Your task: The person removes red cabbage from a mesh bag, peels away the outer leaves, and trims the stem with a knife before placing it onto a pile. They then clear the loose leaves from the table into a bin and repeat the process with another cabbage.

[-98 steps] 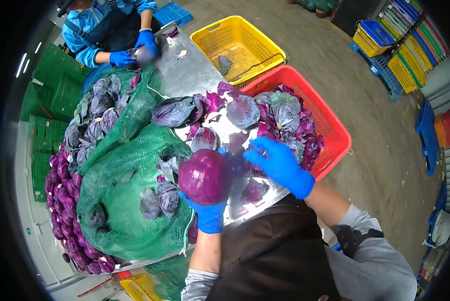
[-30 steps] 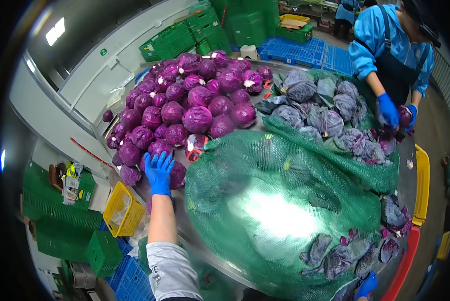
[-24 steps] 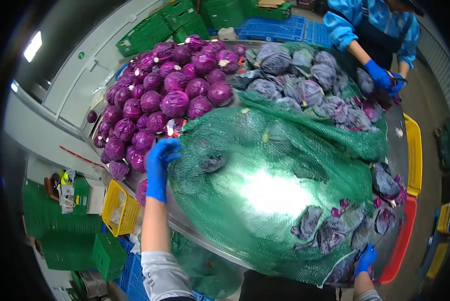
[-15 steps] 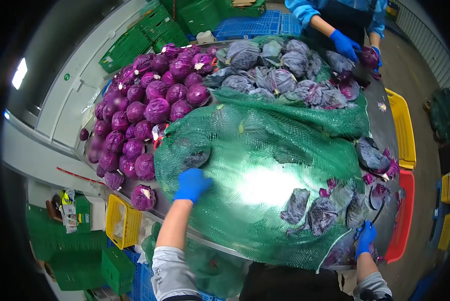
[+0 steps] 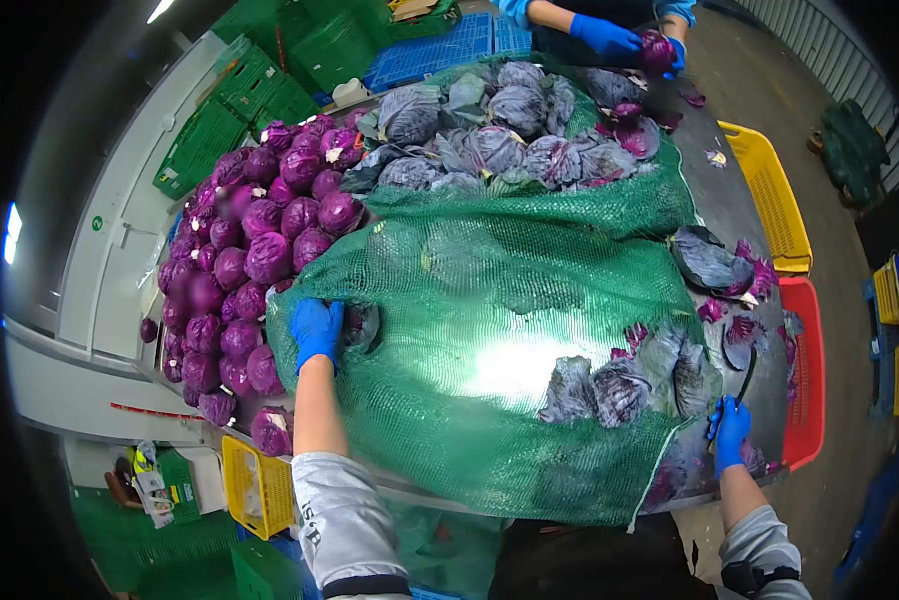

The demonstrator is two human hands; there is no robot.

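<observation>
A green mesh bag [image 5: 439,400] lies spread over the metal table, with a few dark cabbage leaves [image 5: 619,390] on its near right part. My left hand [image 5: 316,332], in a blue glove, is closed on the mesh at the bag's left end. Right beside it a dark cabbage [image 5: 361,327] shows through the net. My right hand [image 5: 731,436], also gloved in blue, is closed around the handle of a knife [image 5: 749,372] at the table's right edge. The thin dark blade points up and away from me.
Peeled purple cabbages [image 5: 269,257] are heaped on the left. Unpeeled cabbages [image 5: 514,110] lie at the back. Across the table, a person's gloved hands [image 5: 609,38] hold a purple cabbage. A yellow crate [image 5: 769,195] and a red crate [image 5: 804,370] stand along the right edge.
My left hand has moved left and away from me to the bag's end, beside the dark cabbage. My right hand keeps the knife near the right edge. The view has shifted.
</observation>
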